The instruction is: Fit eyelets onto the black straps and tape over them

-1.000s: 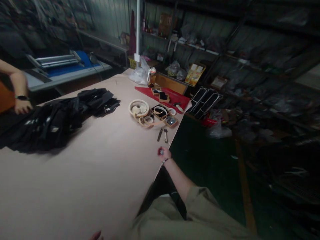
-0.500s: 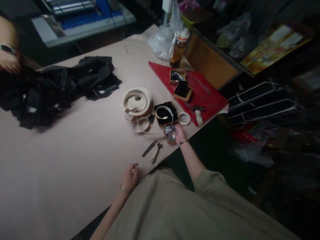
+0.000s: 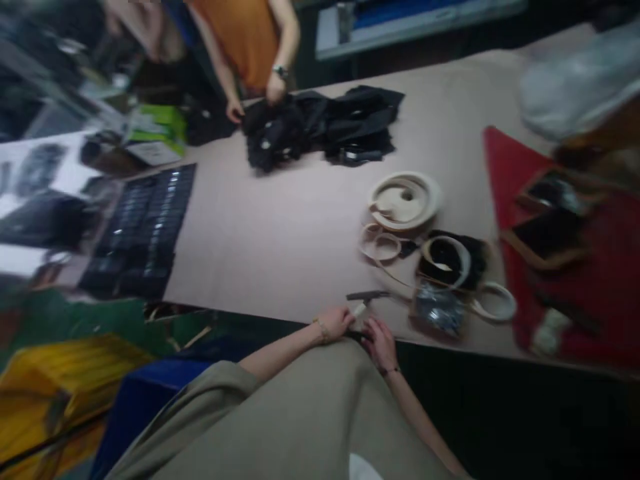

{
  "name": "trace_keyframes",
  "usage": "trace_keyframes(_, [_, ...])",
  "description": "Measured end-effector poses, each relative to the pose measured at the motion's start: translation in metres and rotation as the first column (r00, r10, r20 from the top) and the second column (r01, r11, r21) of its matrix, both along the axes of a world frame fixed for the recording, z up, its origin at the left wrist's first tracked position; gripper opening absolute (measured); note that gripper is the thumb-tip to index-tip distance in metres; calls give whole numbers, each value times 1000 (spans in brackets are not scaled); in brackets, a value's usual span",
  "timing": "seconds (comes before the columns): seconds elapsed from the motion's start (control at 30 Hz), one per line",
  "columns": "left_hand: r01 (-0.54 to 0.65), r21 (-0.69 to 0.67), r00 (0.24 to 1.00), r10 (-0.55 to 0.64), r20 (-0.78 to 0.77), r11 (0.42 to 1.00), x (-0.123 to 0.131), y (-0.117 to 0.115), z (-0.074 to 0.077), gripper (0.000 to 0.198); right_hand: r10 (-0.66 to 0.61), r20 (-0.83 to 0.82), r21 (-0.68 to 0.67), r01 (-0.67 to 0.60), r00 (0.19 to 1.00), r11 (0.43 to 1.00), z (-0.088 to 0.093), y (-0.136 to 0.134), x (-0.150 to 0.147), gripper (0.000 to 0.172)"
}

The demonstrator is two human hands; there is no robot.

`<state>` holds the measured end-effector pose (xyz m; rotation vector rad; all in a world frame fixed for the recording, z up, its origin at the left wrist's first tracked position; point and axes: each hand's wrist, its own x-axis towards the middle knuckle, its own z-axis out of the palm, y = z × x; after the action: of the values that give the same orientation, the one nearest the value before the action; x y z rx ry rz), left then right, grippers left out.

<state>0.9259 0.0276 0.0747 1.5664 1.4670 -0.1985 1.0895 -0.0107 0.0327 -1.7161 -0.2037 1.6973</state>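
Note:
My left hand (image 3: pixel 334 323) is at the table's near edge, its fingers around the pale handle of a small hammer (image 3: pixel 364 298). Beside it, my right hand (image 3: pixel 380 343) closes on a dark flat metal tool (image 3: pixel 358 335), partly hidden by my fingers. Just right of them lie a small box of foil-wrapped pieces (image 3: pixel 437 310) and a box of black material (image 3: pixel 450 263). Cream leather strap coils (image 3: pixel 404 200) and a loose strap ring (image 3: pixel 495 303) lie nearby. The picture is blurred.
The pale table (image 3: pixel 280 227) runs across the view, with a red mat (image 3: pixel 505 167) at right. At the far edge, a co-worker's hands (image 3: pixel 255 100) rest on a black fabric pile (image 3: pixel 320 127). Dark studded panels (image 3: pixel 143 230) lie beyond the table's left end.
My view has swung round sharply. Both my hands have come together at the table edge, and the two tools lying there earlier are now in them. The co-worker stands at the black pile.

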Motion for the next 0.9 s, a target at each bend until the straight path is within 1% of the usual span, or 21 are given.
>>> trace_keyframes(0.03, [-54, 10, 997, 54, 49, 998, -13, -3, 7, 41, 147, -68, 20, -146, 987, 989, 1, 3, -16, 40])
trace_keyframes(0.1, [-159, 55, 984, 154, 90, 986, -45, -10, 18, 39, 355, -140, 82, -347, 924, 934, 5, 14, -50, 35])
trace_keyframes(0.17, [-250, 99, 965, 241, 102, 963, -85, -21, 25, 36, 499, -176, 130, -483, 848, 866, 9, 25, -90, 35])
trace_keyframes(0.23, [-327, 134, 942, 310, 133, 936, -132, -36, 26, 35, 589, -205, 143, -572, 782, 808, 13, 32, -137, 42])
trace_keyframes(0.3, [-413, 140, 905, 389, 170, 900, -184, -55, 19, 38, 622, -231, 137, -608, 748, 782, 12, 32, -191, 50])
trace_keyframes(0.4, [-570, 98, 811, 540, 225, 816, -271, -86, 2, 39, 610, -259, 129, -599, 749, 790, 4, 22, -287, 55])
trace_keyframes(0.47, [-655, 81, 743, 622, 246, 751, -331, -106, -6, 37, 613, -277, 130, -603, 740, 787, 0, 11, -355, 55])
trace_keyframes(0.53, [-715, 103, 691, 675, 261, 692, -390, -123, -7, 35, 630, -278, 155, -613, 725, 774, 1, 0, -421, 54])
trace_keyframes(0.63, [-773, 159, 632, 721, 285, 615, -467, -139, 1, 32, 670, -244, 236, -627, 701, 742, 14, -12, -506, 53])
trace_keyframes(0.7, [-791, 170, 609, 732, 304, 588, -510, -145, 7, 33, 696, -224, 268, -644, 682, 717, 23, -14, -550, 55])
trace_keyframes(0.77, [-784, 167, 617, 721, 316, 598, -552, -149, 11, 35, 716, -214, 269, -664, 665, 697, 27, -13, -586, 57])
trace_keyframes(0.83, [-765, 197, 643, 711, 285, 613, -597, -153, 11, 34, 721, -210, 259, -673, 660, 693, 26, -10, -617, 58])
trace_keyframes(0.9, [-764, 265, 639, 745, 191, 588, -649, -155, 8, 28, 716, -203, 244, -674, 668, 697, 19, -6, -646, 61])
